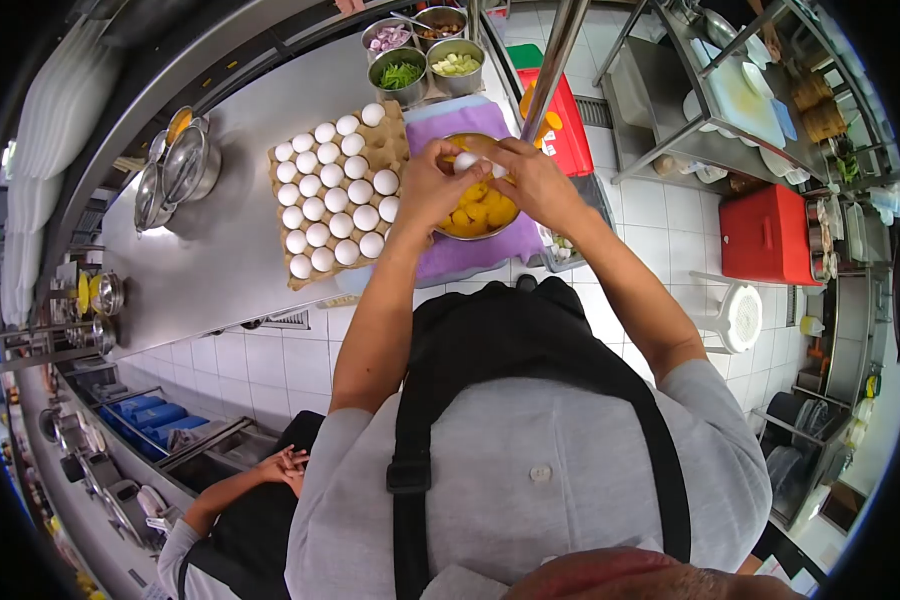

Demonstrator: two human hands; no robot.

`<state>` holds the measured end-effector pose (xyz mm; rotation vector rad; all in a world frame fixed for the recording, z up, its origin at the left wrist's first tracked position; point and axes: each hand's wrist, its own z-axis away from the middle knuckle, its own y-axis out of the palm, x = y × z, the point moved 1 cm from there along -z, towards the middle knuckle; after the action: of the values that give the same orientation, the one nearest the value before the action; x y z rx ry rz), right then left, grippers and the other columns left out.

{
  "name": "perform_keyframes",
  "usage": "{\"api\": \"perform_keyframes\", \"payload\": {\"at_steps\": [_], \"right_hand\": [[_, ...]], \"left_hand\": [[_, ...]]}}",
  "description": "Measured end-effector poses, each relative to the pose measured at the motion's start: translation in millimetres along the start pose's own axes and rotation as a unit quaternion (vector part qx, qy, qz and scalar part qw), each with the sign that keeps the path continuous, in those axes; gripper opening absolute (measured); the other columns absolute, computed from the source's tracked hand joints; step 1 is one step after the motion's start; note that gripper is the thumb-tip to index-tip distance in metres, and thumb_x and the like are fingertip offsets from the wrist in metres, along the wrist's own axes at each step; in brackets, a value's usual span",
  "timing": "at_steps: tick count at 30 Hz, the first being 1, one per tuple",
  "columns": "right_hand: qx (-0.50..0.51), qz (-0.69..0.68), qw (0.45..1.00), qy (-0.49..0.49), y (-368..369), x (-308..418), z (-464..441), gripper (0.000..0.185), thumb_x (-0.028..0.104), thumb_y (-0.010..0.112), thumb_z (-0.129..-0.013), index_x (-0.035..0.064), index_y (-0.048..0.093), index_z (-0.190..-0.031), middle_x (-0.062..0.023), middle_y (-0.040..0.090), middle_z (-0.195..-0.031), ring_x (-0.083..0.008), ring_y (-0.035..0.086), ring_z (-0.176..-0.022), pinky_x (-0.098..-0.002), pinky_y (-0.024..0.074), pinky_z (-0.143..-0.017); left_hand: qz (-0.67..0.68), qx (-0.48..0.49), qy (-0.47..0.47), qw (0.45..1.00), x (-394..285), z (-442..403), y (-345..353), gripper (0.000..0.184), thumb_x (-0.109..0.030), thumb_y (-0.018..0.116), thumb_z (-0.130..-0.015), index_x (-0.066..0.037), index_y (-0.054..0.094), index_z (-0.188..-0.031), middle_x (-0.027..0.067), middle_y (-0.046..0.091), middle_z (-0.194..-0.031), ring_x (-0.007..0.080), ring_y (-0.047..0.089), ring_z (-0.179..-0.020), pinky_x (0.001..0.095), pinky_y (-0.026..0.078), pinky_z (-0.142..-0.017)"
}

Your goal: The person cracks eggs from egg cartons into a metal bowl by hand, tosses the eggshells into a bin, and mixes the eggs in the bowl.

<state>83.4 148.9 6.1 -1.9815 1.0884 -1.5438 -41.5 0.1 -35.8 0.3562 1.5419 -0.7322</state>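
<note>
My left hand [433, 188] and my right hand [538, 183] meet above a metal bowl [467, 237]. Between their fingertips is a white egg [467, 161], gripped from both sides; I cannot make out whether its shell is cracked. Inside the bowl lie several yellow yolks [485, 208]. Under the bowl is a purple cloth [440, 262]. To the left of my left hand, a cardboard egg tray [395, 135] carries rows of white eggs [340, 225], with some bare cups on its far right side.
Metal containers of chopped onion [388, 38], green herbs [400, 75] and pale green pieces [456, 64] stand beyond the tray. Metal bowls [192, 165] sit on the steel counter [235, 240]. A metal post [555, 65] rises near my right hand. Another person's hands [285, 463] are at lower left.
</note>
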Motion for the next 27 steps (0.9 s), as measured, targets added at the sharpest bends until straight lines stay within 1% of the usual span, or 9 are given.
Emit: {"api": "perform_keyframes", "payload": {"at_steps": [1, 8, 12, 14, 15, 18, 22, 23, 27], "right_hand": [[0.012, -0.009, 1.000, 0.018, -5, 6, -2, 0.053, 0.005, 0.074, -0.085, 0.0142, 0.065, -0.136, -0.0172, 0.067, -0.119, -0.0389, 0.066, -0.105, -0.0440, 0.0559, -0.090], [-0.092, -0.211, 0.972, 0.053, -24, -7, 10, 0.048, 0.009, 0.075, -0.091, 0.0116, 0.064, -0.138, -0.0106, 0.068, -0.122, -0.0200, 0.067, -0.102, -0.0324, 0.0549, -0.084], [-0.186, -0.193, 0.958, 0.099, -47, -41, 57, 0.061, -0.005, 0.063, -0.086, 0.0107, 0.058, -0.145, -0.0140, 0.063, -0.137, -0.0231, 0.066, -0.115, -0.0336, 0.0555, -0.093], [-0.147, 0.003, 0.982, 0.118, -42, -105, 88, 0.070, -0.005, 0.062, -0.085, 0.0115, 0.050, -0.152, -0.0170, 0.059, -0.142, -0.0251, 0.066, -0.117, -0.0330, 0.0550, -0.094], [-0.124, 0.101, 0.979, 0.129, -37, -128, 101, 0.074, -0.005, 0.061, -0.085, 0.0119, 0.046, -0.155, -0.0185, 0.057, -0.145, -0.0260, 0.066, -0.118, -0.0326, 0.0548, -0.095], [-0.133, -0.007, 0.945, 0.300, -38, -158, 122, 0.084, -0.006, 0.060, -0.081, 0.0146, 0.039, -0.159, -0.0209, 0.055, -0.147, -0.0290, 0.069, -0.115, -0.0340, 0.0563, -0.089], [-0.176, -0.091, 0.951, 0.239, -37, -145, 114, 0.060, -0.001, 0.062, -0.086, 0.0082, 0.058, -0.145, -0.0193, 0.066, -0.132, -0.0239, 0.071, -0.099, -0.0343, 0.0565, -0.083], [-0.191, -0.099, 0.944, 0.250, -36, -131, 108, 0.045, 0.003, 0.062, -0.089, 0.0047, 0.066, -0.134, -0.0178, 0.073, -0.114, -0.0249, 0.072, -0.094, -0.0356, 0.0567, -0.087], [-0.180, -0.147, 0.947, 0.222, -31, -91, 81, 0.037, 0.004, 0.062, -0.092, 0.0038, 0.069, -0.129, -0.0143, 0.074, -0.114, -0.0206, 0.071, -0.090, -0.0339, 0.0566, -0.084]], "left_hand": [[-0.030, 0.001, 0.006, 1.000, -10, -1, -4, 0.047, -0.026, 0.091, -0.079, 0.002, 0.067, -0.107, 0.0091, 0.073, -0.091, 0.0146, 0.070, -0.082, 0.0284, 0.056, -0.071], [0.042, 0.017, 0.012, 0.999, -29, -26, -45, 0.035, -0.024, 0.082, -0.087, -0.002, 0.073, -0.112, 0.0098, 0.075, -0.091, 0.0180, 0.071, -0.077, 0.0295, 0.056, -0.070], [-0.315, -0.205, 0.102, 0.921, 7, -73, -105, 0.029, -0.014, 0.074, -0.089, -0.004, 0.073, -0.116, 0.0153, 0.075, -0.099, 0.0271, 0.072, -0.085, 0.0344, 0.058, -0.079], [-0.451, -0.244, 0.134, 0.848, 30, -99, -119, 0.032, -0.013, 0.070, -0.087, -0.006, 0.073, -0.118, 0.0185, 0.073, -0.105, 0.0337, 0.072, -0.091, 0.0405, 0.059, -0.083], [-0.494, -0.190, 0.083, 0.844, 31, -107, -116, 0.041, -0.019, 0.068, -0.088, -0.010, 0.070, -0.128, 0.0187, 0.066, -0.124, 0.0402, 0.058, -0.119, 0.0476, 0.051, -0.100], [-0.584, -0.116, 0.039, 0.803, 23, -113, -95, 0.040, -0.022, 0.069, -0.088, -0.011, 0.070, -0.126, 0.0176, 0.065, -0.124, 0.0403, 0.059, -0.119, 0.0489, 0.052, -0.099], [-0.543, -0.071, 0.008, 0.837, 41, -135, -95, 0.041, -0.022, 0.070, -0.086, -0.012, 0.068, -0.126, 0.0202, 0.063, -0.127, 0.0410, 0.059, -0.120, 0.0501, 0.053, -0.099], [-0.541, -0.072, 0.009, 0.838, 44, -136, -97, 0.042, -0.022, 0.070, -0.085, -0.013, 0.067, -0.126, 0.0211, 0.062, -0.127, 0.0412, 0.059, -0.120, 0.0501, 0.053, -0.099], [-0.549, -0.069, 0.001, 0.833, 30, -122, -98, 0.045, -0.022, 0.071, -0.084, -0.012, 0.064, -0.127, 0.0228, 0.062, -0.124, 0.0420, 0.059, -0.119, 0.0526, 0.052, -0.099]]}}
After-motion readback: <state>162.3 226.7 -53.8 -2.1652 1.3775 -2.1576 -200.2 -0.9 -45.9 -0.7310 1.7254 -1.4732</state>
